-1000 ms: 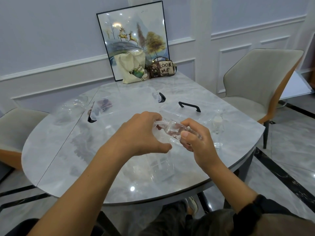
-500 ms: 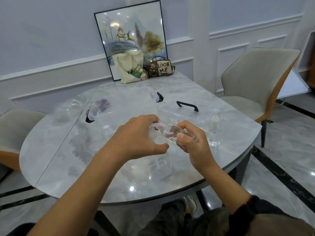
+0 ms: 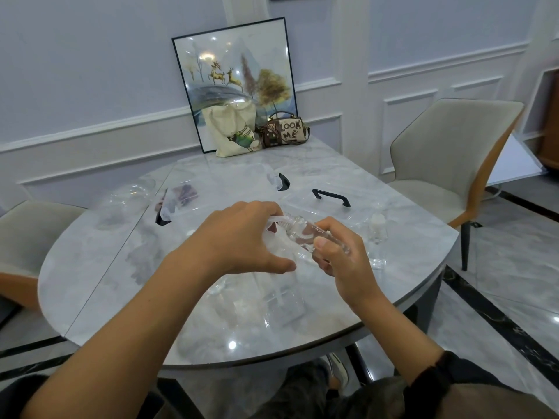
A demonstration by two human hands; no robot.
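Where you're working: round grey-white marble table [image 3: 121,267], glossy, with ceiling lights mirrored in it.
Room: pale panelled walls, glossy marble floor tiles with black strips. A grey upholstered chair with orange back shell [image 3: 447,158] stands at the table's right.
Far edge: black-framed picture of gold deer and trees [image 3: 233,71] leans on the wall. A cream canvas tote bag [image 3: 231,131] and a brown "LOOK ME" handbag [image 3: 286,131] stand just in front of it, side by side.
Mid-table: clear plastic box with black handle [image 3: 331,197]. A small white-capped clear vial [image 3: 378,225] stands upright, near your right hand.
Task item: small clear plastic bottle [image 3: 302,234], tilted, held off the table between your hands.
Left hand [image 3: 239,240]: fingers curled over the bottle's upper end. Can't tell what the whitish bit under them is.
Right hand [image 3: 341,261]: fingers and thumb wrapped round the lower end.
Vs 0.5 s ago: both grips unchanged, bottle in the same spot. Your view has tipped up slightly, so the picture sits lower in frame. Table items haven't moved.
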